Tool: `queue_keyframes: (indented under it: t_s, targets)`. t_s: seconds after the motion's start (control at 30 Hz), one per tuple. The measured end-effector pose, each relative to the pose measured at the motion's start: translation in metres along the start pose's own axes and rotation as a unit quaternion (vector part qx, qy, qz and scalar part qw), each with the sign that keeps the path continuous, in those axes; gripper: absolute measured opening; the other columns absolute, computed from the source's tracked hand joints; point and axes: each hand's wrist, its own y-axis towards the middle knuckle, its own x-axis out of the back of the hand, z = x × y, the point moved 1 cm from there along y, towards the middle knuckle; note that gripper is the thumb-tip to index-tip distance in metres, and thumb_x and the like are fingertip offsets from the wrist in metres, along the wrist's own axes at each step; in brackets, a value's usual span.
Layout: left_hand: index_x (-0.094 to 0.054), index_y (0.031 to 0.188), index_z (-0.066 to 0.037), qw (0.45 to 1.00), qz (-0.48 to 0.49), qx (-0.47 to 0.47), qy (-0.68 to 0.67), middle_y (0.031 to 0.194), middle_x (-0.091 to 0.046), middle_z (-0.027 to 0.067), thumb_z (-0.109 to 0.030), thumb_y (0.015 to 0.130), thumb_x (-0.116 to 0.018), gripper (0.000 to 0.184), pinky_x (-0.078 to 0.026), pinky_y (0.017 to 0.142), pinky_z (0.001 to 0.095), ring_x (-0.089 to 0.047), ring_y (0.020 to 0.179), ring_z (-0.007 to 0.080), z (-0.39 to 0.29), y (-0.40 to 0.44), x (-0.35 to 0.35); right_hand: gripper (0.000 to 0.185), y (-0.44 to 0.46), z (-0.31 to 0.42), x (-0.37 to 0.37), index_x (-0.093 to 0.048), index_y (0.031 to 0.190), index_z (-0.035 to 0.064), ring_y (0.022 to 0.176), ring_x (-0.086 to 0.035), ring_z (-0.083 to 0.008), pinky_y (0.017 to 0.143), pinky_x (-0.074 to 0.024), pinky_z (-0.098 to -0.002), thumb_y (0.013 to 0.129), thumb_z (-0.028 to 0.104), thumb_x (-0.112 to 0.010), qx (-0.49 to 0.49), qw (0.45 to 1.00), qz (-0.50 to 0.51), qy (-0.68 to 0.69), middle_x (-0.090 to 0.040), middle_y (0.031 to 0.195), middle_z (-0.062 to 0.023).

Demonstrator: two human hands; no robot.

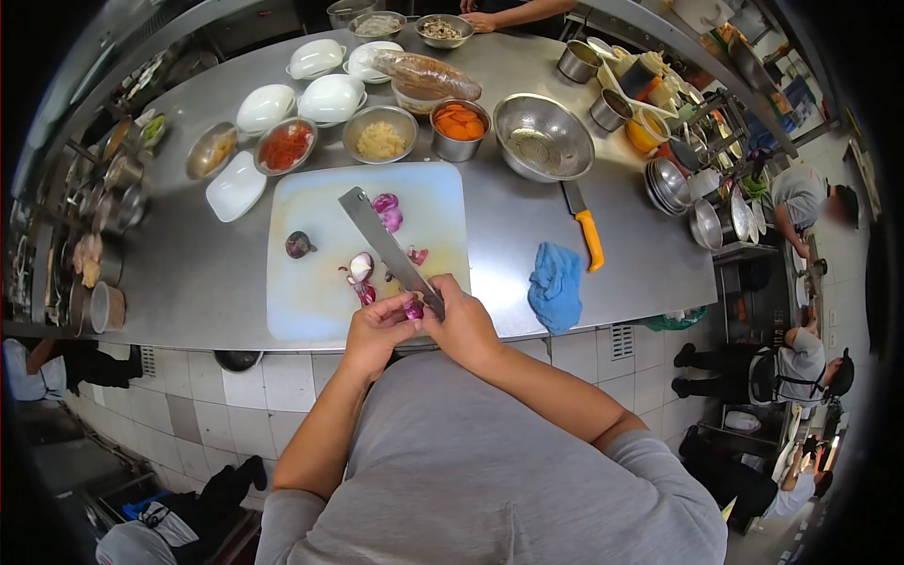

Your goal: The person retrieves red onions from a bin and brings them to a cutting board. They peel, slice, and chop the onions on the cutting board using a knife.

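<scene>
My left hand (375,331) is closed on a small red onion (413,310) near the front edge of the cutting board. My right hand (463,328) grips a knife (388,247) with a long, broad, square-ended blade, which points up and left over the white cutting board (311,202). Its handle is hidden in my fingers. Beyond the blade lies a purple onion (387,213). A partly peeled onion (361,267) and scraps of purple skin (365,293) rest left of the blade. Farther left sits a dark, unpeeled onion (298,245).
To the right lie a yellow-handled knife (589,237) and a blue cloth (556,287). Behind the board stand a large steel bowl (574,127), a pot of sliced carrots (460,122), and bowls of chopped food (380,137). Another person's arm (523,13) reaches over the far edge.
</scene>
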Motion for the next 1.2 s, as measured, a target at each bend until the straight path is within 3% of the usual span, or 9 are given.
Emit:
queue_keyframes:
  t_s: [0.4, 0.5, 0.57, 0.7, 0.77, 0.9, 0.97, 1.07, 1.2]
  targets:
    - [-0.062, 0.143, 0.004, 0.999, 0.021, -0.013, -0.024, 0.141, -0.068, 0.0150, 0.017, 0.090, -0.071, 0.055, -0.057, 0.109, 0.0360, -0.068, 0.126, 0.0217, -0.005, -0.005, -0.004, 0.042, 0.003, -0.002, 0.007, -0.056, 0.128, 0.0005, 0.084, -0.075, -0.0453, 0.073, -0.0589, -0.0522, 0.092, 0.010, -0.074, -0.041, 0.999, -0.014, 0.014, -0.074, 0.092, -0.0240]
    - [-0.062, 0.143, 0.004, 0.998, 0.019, 0.002, -0.062, 0.143, -0.067, 0.0147, 0.017, 0.091, -0.067, 0.053, -0.059, 0.107, 0.0353, -0.067, 0.128, 0.0216, -0.016, -0.006, -0.007, 0.041, 0.005, -0.008, 0.008, -0.056, 0.129, 0.0003, 0.084, -0.075, -0.0444, 0.074, -0.0588, -0.0517, 0.093, 0.011, -0.074, -0.060, 0.998, -0.017, 0.010, -0.074, 0.091, -0.0240]
    - [-0.061, 0.144, 0.004, 0.978, 0.043, 0.002, -0.206, 0.144, -0.066, 0.0146, 0.018, 0.092, -0.061, 0.054, -0.060, 0.106, 0.0349, -0.067, 0.128, 0.0215, -0.023, -0.007, -0.002, 0.041, 0.006, -0.010, 0.010, -0.056, 0.129, 0.0001, 0.084, -0.075, -0.0438, 0.074, -0.0587, -0.0515, 0.093, 0.011, -0.073, -0.071, 0.997, -0.018, 0.009, -0.075, 0.091, -0.0240]
    - [-0.060, 0.145, 0.005, 0.981, 0.016, -0.011, -0.195, 0.142, -0.068, 0.0142, 0.018, 0.091, -0.058, 0.056, -0.059, 0.105, 0.0337, -0.068, 0.127, 0.0198, -0.022, 0.000, 0.003, 0.044, 0.007, -0.007, 0.012, -0.056, 0.131, 0.0001, 0.085, -0.076, -0.0428, 0.077, -0.0595, -0.0486, 0.095, 0.016, -0.075, -0.093, 0.995, -0.007, 0.045, -0.076, 0.093, -0.0240]
    - [-0.061, 0.147, 0.005, 0.997, -0.015, -0.072, 0.019, 0.138, -0.071, 0.0129, 0.016, 0.091, -0.059, 0.057, -0.059, 0.103, 0.0323, -0.070, 0.121, 0.0180, -0.013, 0.006, 0.001, 0.046, 0.007, -0.006, 0.012, -0.056, 0.132, 0.0005, 0.087, -0.076, -0.0425, 0.078, -0.0597, -0.0476, 0.096, 0.019, -0.077, -0.090, 0.993, -0.006, 0.071, -0.076, 0.095, -0.0238]
    - [-0.062, 0.146, 0.005, 0.986, -0.026, -0.089, 0.137, 0.128, -0.076, 0.0114, 0.009, 0.092, -0.066, 0.055, -0.060, 0.096, 0.0298, -0.074, 0.109, 0.0157, -0.010, 0.005, -0.010, 0.052, 0.008, 0.000, 0.009, -0.056, 0.132, 0.0009, 0.090, -0.077, -0.0396, 0.079, -0.0599, -0.0463, 0.094, 0.024, -0.082, -0.058, 0.996, -0.005, 0.063, -0.077, 0.098, -0.0219]
    - [-0.063, 0.145, 0.005, 0.939, -0.065, -0.105, 0.322, 0.121, -0.079, 0.0136, 0.003, 0.092, -0.071, 0.054, -0.062, 0.091, 0.0299, -0.077, 0.098, 0.0165, -0.025, -0.002, -0.023, 0.053, 0.008, 0.001, 0.008, -0.057, 0.132, 0.0011, 0.091, -0.077, -0.0389, 0.079, -0.0598, -0.0464, 0.093, 0.024, -0.083, -0.044, 0.998, -0.004, 0.053, -0.077, 0.099, -0.0214]
    - [-0.064, 0.143, 0.005, 0.889, -0.064, -0.196, 0.408, 0.117, -0.080, 0.0172, 0.000, 0.091, -0.074, 0.053, -0.063, 0.090, 0.0310, -0.079, 0.097, 0.0175, -0.015, 0.004, -0.021, 0.051, 0.008, -0.001, 0.005, -0.058, 0.131, 0.0012, 0.089, -0.077, -0.0392, 0.078, -0.0599, -0.0460, 0.092, 0.022, -0.083, -0.051, 0.996, 0.009, 0.071, -0.077, 0.097, -0.0210]
    - [-0.064, 0.143, 0.005, 0.884, -0.050, -0.185, 0.426, 0.120, -0.079, 0.0199, -0.001, 0.091, -0.074, 0.053, -0.063, 0.093, 0.0329, -0.078, 0.103, 0.0193, -0.018, -0.001, -0.022, 0.043, 0.008, 0.001, 0.007, -0.059, 0.128, 0.0011, 0.086, -0.077, -0.0396, 0.076, -0.0593, -0.0458, 0.094, 0.018, -0.079, -0.069, 0.995, 0.007, 0.075, -0.076, 0.093, -0.0209]
